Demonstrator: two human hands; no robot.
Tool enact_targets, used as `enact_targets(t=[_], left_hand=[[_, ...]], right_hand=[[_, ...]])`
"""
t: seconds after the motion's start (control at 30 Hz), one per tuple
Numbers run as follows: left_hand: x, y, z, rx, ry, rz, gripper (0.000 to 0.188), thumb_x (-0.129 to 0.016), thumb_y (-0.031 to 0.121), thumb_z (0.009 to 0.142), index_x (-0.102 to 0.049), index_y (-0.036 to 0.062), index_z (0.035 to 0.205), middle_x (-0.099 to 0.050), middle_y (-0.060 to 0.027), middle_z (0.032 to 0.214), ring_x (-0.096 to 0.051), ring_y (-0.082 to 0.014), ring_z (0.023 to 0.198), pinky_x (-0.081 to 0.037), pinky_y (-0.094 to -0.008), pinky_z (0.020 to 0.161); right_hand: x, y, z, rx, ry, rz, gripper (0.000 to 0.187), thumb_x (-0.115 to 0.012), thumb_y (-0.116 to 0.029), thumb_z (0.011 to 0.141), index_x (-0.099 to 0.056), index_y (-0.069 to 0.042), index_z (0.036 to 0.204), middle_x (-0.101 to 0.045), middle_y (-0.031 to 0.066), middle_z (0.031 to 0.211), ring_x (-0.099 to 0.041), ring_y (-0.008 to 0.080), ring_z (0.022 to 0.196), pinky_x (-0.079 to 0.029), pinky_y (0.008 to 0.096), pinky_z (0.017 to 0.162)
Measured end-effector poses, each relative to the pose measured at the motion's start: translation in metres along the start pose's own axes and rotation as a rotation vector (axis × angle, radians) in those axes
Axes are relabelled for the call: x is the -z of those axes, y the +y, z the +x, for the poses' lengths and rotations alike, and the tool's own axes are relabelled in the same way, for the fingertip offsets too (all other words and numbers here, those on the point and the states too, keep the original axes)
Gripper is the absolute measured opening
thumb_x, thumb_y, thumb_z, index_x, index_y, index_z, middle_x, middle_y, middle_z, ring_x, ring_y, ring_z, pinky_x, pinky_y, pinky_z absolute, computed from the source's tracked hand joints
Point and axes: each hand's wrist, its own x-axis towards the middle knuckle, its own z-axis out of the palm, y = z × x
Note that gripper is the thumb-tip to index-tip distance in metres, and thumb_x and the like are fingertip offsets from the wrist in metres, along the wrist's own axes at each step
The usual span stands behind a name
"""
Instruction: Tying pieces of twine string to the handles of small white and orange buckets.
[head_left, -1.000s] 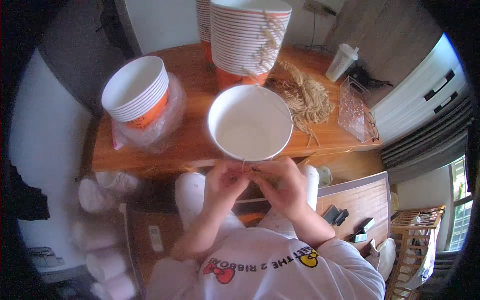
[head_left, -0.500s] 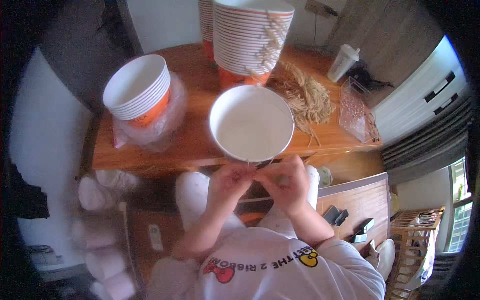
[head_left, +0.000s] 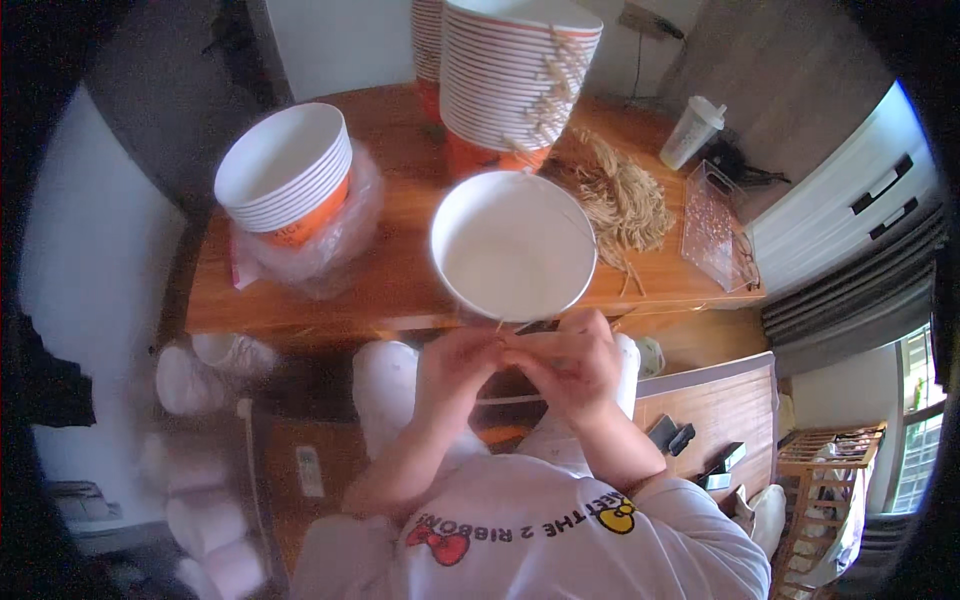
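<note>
A white paper bucket (head_left: pixel 512 250), its open mouth facing up, stands at the table's near edge. Just below its near rim my left hand (head_left: pixel 458 362) and my right hand (head_left: pixel 575 362) meet, fingertips pinched together. A short tan cord end (head_left: pixel 500 324) sticks up by the fingertips at the rim, and a thin line of cord runs along the bucket's right side from the far rim. What lies between the fingers is mostly hidden. Right of the bucket is a loose bundle of tan cords (head_left: pixel 632 205).
Behind stands a tall stack of nested orange-and-white buckets (head_left: pixel 515 80), with cords draped down it. A shorter bucket stack (head_left: pixel 285 170) sits in clear plastic at left. To the right are a lidded cup (head_left: pixel 692 135) and a clear tray (head_left: pixel 715 230).
The bucket and table items appear slightly farther right in the view. My hands remain pinched together at the near rim, with only a slight finger shift.
</note>
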Motion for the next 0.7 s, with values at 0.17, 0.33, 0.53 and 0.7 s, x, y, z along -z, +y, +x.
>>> enact_targets(t=[0.17, 0.33, 0.53, 0.7], left_hand=[[-0.004, 0.025, -0.002, -0.376, 0.172, 0.463, 0.016, -0.071, 0.003, 0.083, -0.069, -0.0016, 0.097, -0.069, -0.0058, 0.081, -0.062, -0.0092, 0.070, -0.050, -0.0246, 0.060], [0.000, 0.035, 0.001, -0.558, 0.199, 0.693, 0.015, -0.072, -0.001, 0.077, -0.070, 0.0004, 0.092, -0.070, -0.0085, 0.081, -0.066, -0.0137, 0.069, -0.051, -0.0259, 0.061], [-0.001, 0.045, 0.000, -0.760, 0.176, 0.928, 0.017, -0.073, 0.000, 0.074, -0.069, 0.0009, 0.091, -0.070, -0.0108, 0.084, -0.068, -0.0178, 0.073, -0.052, -0.0275, 0.063], [-0.006, 0.047, 0.000, -0.659, 0.181, 0.790, 0.016, -0.071, -0.003, 0.071, -0.067, 0.0021, 0.085, -0.067, -0.0105, 0.079, -0.066, -0.0238, 0.067, -0.051, -0.0309, 0.059]], right_hand=[[-0.003, -0.003, 0.012, 0.075, -0.034, -0.070, 0.033, -0.085, -0.012, 0.063, -0.068, -0.013, 0.092, -0.069, -0.0022, 0.091, -0.060, 0.0168, 0.080, -0.045, 0.0286, 0.069], [-0.009, -0.003, 0.018, 0.083, 0.012, -0.125, 0.033, -0.083, -0.011, 0.065, -0.067, -0.015, 0.093, -0.068, -0.0047, 0.088, -0.059, 0.0163, 0.078, -0.042, 0.0286, 0.068], [-0.010, 0.001, 0.023, 0.171, -0.011, -0.129, 0.034, -0.082, -0.012, 0.065, -0.068, -0.015, 0.095, -0.063, -0.0037, 0.081, -0.054, 0.0159, 0.075, -0.041, 0.0291, 0.068], [-0.009, -0.007, 0.029, 0.128, -0.038, -0.099, 0.037, -0.083, -0.009, 0.063, -0.068, -0.015, 0.096, -0.063, -0.0021, 0.082, -0.054, 0.0169, 0.075, -0.041, 0.0275, 0.067]])
